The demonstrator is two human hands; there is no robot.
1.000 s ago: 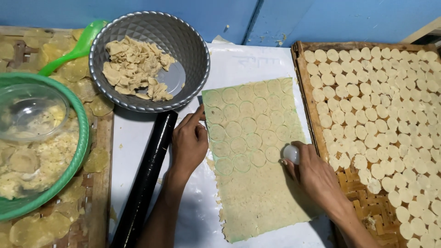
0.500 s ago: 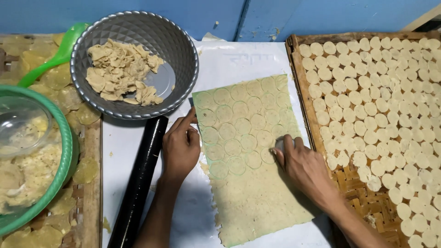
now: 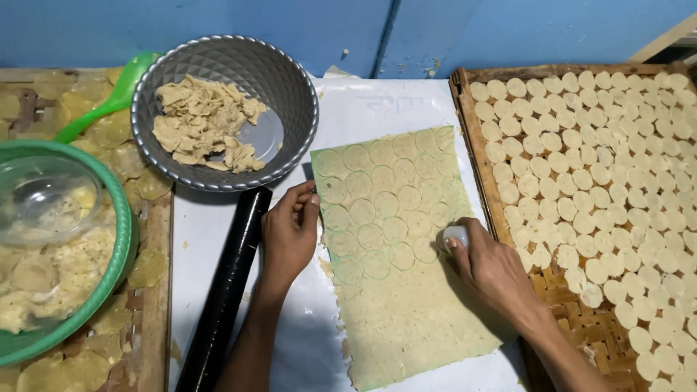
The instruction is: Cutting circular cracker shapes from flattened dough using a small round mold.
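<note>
A thin sheet of pale dough (image 3: 406, 290) lies on a white work surface (image 3: 210, 232), its upper half marked with rows of cut circles. My right hand (image 3: 486, 265) grips a small round white cutter (image 3: 456, 236) pressed onto the sheet's right edge. Against the sheet's left edge rests my left hand (image 3: 289, 232), fingertips touching the dough. A black rolling pin (image 3: 225, 290) lies just left of that hand.
A grey metal bowl (image 3: 290, 80) at the top holds dough scraps. A woven bamboo tray (image 3: 559, 297) on the right carries several rows of cut dough rounds. At the left a green basin (image 3: 123, 247) holds a clear bowl and dough, with a green scoop (image 3: 109, 101) behind.
My right hand with the cutter has shifted between spots on the dough sheet's right side. My left hand has stayed at the sheet's left edge.
</note>
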